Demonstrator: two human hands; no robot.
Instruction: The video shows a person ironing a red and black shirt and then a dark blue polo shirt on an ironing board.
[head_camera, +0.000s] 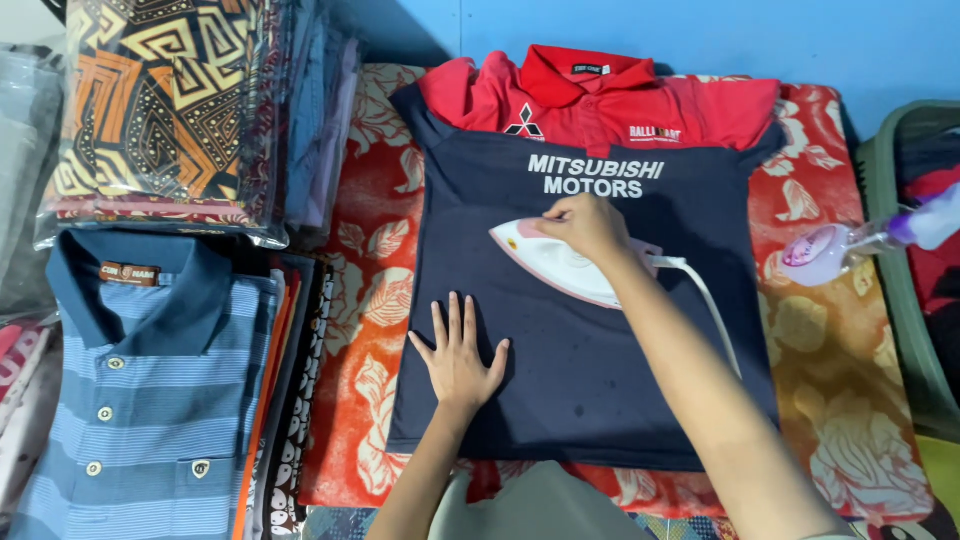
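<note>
A dark navy polo shirt (600, 390) with red shoulders and collar lies flat, chest up, on a red floral cloth (835, 330). My right hand (583, 224) grips the handle of a white and pink iron (560, 268) that rests on the shirt's chest, tip pointing left. The iron's white cord (712, 305) trails down to the right beside my forearm. My left hand (458, 352) lies flat with fingers spread on the shirt's lower left part, just below the iron.
A stack of folded shirts with a blue striped polo (150, 390) on top sits at the left. Bagged patterned garments (165, 110) lie at the upper left. A spray bottle (850, 245) rests at the right, beside a green basket (890, 270).
</note>
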